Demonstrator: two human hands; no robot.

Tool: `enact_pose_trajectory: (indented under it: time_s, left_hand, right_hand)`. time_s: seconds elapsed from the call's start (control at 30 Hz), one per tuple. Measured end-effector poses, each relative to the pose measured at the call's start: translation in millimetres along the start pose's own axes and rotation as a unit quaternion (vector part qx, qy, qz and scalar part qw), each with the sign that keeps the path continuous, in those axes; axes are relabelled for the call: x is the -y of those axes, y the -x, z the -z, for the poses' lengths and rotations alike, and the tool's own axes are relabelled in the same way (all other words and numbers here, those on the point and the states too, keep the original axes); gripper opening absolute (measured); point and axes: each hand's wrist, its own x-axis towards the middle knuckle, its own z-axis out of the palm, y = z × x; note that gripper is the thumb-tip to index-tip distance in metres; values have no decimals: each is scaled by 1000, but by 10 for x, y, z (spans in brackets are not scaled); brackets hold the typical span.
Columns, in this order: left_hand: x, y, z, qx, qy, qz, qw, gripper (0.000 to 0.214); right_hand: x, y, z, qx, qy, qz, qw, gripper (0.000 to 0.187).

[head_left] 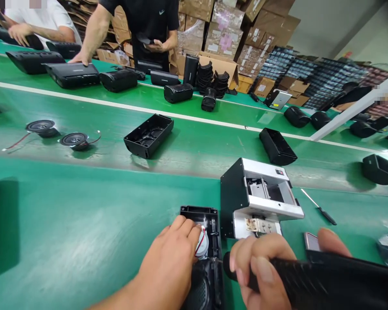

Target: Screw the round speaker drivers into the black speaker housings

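Observation:
My left hand lies on an open black speaker housing at the bench's near edge, its fingers curled over a round silver speaker driver with a red wire. My right hand is wrapped round the black handle of an electric screwdriver. Its tip touches the inside of the housing just right of the driver. A grey and black screw feeder box stands directly behind both hands.
A green conveyor carries two loose speaker drivers, an open housing and closed black housings. A small screwdriver lies to the right. Two other people stand at the far bench among black parts and cardboard boxes.

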Motion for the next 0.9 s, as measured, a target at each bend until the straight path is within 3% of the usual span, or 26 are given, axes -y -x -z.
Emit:
enact_pose_trajectory:
  time_s: [0.07,0.13,0.47,0.6,0.77,0.9]
  left_hand:
    - [-4,-5,-3,1,-1,1,1000,39]
    - [-5,-11,-13,1,-4,1,1000,39]
    - [-7,-7,-40,-9,-9,-7,1000,31]
    - [-45,-15,-21,7,-13,-2,1000,31]
    - [-70,-22,19,21,-20,0,1000,30]
    - [-36,-33,-10,1,-15,-12,1000,29]
  right_hand:
    - [-54,20,-11,-1,3,-8,1000,66]
    - [-92,16,5,-3,4,-14,1000,72]
    - [-160,-87,-21,23,-21,-37,999,59]
    - [-232,-113,8,61,-50,-82,993,48]
    - [-421,-22,-40,118,-78,-174,975,48]
    - [-346,-12,-104,89,-93,-140,982,46]
